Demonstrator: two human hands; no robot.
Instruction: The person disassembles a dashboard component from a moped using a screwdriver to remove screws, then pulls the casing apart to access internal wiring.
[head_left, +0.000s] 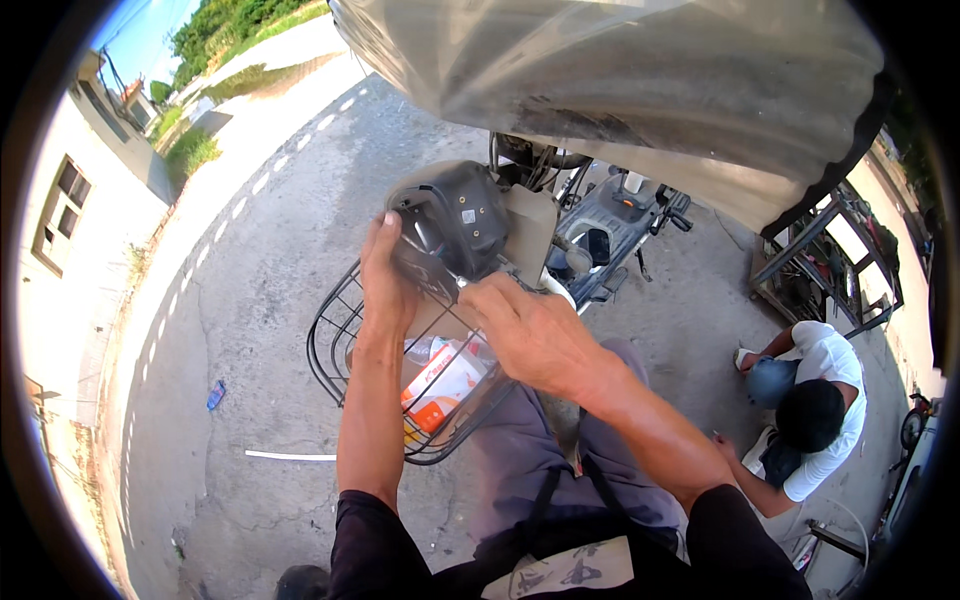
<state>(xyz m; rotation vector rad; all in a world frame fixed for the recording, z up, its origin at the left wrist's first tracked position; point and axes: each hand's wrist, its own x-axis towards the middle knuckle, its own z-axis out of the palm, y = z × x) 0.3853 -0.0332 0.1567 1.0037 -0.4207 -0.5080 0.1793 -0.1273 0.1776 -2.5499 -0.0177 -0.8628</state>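
A dark grey rounded plastic housing (487,222), like a scooter's headlight shell, sits above the wire basket (322,335). It has small brass-coloured fixing points and a little white label. My left hand (385,262) grips its left side, with the thumb and fingertips at its edge. At its lower edge my right hand (525,328) is closed, fingers pinched together. A small shiny metal tip shows at those fingertips, but most of what they hold is hidden. In the basket, below my hands, lies a white and orange box (440,385).
Behind the housing stands a scooter (625,215) beneath a grey translucent cover (640,80). A person in a white shirt (835,420) crouches at the right, near a metal rack (850,255). A white strip (290,456) and a blue item (216,395) lie on the concrete at left.
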